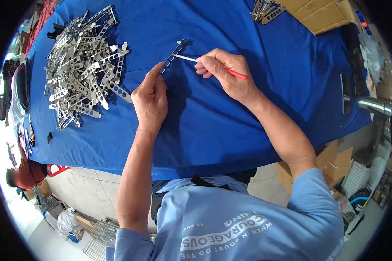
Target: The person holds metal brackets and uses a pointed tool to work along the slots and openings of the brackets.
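My left hand pinches the lower end of a thin metal bracket with a row of holes, holding it tilted above the blue cloth. In my right hand is a slim tool with a red handle and a pale shaft. The tool's tip meets or nearly meets the middle of the bracket; exact contact is too small to tell. To the left of my left hand lies a large heap of similar metal brackets.
A smaller bunch of brackets lies at the top, beside a cardboard box. A phone-like flat object rests near the cloth's right edge. A metal tube is at the far right. A small black piece lies at the lower left.
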`<state>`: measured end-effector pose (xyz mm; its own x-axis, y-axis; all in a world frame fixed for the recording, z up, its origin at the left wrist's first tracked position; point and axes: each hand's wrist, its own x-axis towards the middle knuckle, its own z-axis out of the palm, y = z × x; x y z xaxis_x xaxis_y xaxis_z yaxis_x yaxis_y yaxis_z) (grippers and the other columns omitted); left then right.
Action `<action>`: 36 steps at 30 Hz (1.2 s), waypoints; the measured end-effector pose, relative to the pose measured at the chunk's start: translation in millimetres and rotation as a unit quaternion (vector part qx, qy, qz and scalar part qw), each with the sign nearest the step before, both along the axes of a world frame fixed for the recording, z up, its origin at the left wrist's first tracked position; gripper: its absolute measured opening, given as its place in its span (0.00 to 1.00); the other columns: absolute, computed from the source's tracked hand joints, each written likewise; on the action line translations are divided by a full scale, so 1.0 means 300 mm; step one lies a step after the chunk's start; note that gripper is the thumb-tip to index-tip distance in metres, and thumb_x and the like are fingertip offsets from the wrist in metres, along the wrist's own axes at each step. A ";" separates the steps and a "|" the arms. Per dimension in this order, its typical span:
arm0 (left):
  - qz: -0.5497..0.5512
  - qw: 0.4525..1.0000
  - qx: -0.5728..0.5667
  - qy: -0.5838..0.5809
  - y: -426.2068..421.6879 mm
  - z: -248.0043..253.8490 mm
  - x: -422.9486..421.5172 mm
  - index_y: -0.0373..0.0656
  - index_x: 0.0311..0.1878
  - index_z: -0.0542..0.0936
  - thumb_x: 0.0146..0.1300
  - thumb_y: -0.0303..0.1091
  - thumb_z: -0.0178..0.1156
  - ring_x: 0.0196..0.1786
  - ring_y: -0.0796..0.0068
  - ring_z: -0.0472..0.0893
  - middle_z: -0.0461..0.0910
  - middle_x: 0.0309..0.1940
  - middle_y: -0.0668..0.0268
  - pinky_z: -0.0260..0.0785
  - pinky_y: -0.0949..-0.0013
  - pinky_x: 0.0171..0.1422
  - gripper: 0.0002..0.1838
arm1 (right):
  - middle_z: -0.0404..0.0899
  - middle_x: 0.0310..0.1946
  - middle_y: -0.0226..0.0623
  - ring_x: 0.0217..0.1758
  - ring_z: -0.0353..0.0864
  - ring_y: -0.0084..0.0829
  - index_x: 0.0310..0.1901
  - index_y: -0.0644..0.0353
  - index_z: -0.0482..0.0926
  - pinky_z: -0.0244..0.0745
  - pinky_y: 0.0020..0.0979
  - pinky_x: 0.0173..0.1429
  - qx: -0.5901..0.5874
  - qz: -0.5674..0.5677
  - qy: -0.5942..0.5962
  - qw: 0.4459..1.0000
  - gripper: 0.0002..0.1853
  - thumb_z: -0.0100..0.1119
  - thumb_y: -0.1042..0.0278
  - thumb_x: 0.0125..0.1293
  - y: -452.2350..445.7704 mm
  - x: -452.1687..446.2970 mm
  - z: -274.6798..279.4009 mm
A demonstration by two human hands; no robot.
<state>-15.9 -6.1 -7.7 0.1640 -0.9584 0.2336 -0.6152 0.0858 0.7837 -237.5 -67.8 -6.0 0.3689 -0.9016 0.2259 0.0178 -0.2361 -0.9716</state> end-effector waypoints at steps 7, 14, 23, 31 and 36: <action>-0.003 1.000 0.002 0.003 0.001 0.003 -0.002 0.40 0.64 0.85 0.79 0.26 0.56 0.26 0.87 0.76 0.79 0.25 0.72 0.71 0.77 0.31 0.16 | 0.89 0.33 0.40 0.36 0.91 0.27 0.41 0.66 0.85 0.87 0.28 0.41 -0.055 -0.025 -0.016 0.998 0.19 0.58 0.57 0.82 -0.004 0.011 -0.013; -0.002 1.000 0.002 0.010 -0.001 0.001 -0.003 0.40 0.64 0.85 0.79 0.27 0.56 0.27 0.88 0.76 0.78 0.25 0.72 0.71 0.77 0.31 0.16 | 0.89 0.32 0.38 0.36 0.91 0.25 0.40 0.65 0.85 0.86 0.27 0.42 0.001 -0.039 -0.026 0.999 0.18 0.58 0.57 0.82 -0.003 -0.008 0.007; -0.001 1.000 -0.004 0.010 -0.002 -0.004 -0.003 0.39 0.64 0.85 0.79 0.26 0.56 0.26 0.88 0.75 0.78 0.24 0.72 0.69 0.77 0.31 0.16 | 0.89 0.31 0.39 0.37 0.91 0.26 0.39 0.66 0.85 0.86 0.28 0.41 0.004 -0.047 -0.024 0.999 0.19 0.58 0.58 0.82 -0.003 -0.010 0.009; 0.000 1.000 -0.002 0.010 0.000 -0.004 -0.002 0.40 0.64 0.85 0.78 0.25 0.56 0.25 0.88 0.74 0.78 0.24 0.72 0.69 0.77 0.30 0.16 | 0.89 0.31 0.37 0.36 0.90 0.26 0.40 0.66 0.85 0.86 0.27 0.40 -0.028 -0.045 -0.009 0.999 0.17 0.58 0.60 0.82 0.002 -0.010 0.005; 0.004 1.000 0.001 0.017 0.000 -0.001 -0.004 0.40 0.64 0.85 0.78 0.25 0.56 0.26 0.88 0.75 0.78 0.24 0.72 0.69 0.77 0.30 0.17 | 0.89 0.31 0.39 0.36 0.91 0.27 0.40 0.66 0.85 0.88 0.29 0.42 -0.043 -0.021 -0.013 0.999 0.17 0.58 0.60 0.82 0.001 0.002 0.000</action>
<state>-17.1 -6.1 -8.1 0.1793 -0.9573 0.2268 -0.5895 0.0800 0.8038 -236.9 -67.6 -6.0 0.3249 -0.8929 0.3117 0.0318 -0.3191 -0.9472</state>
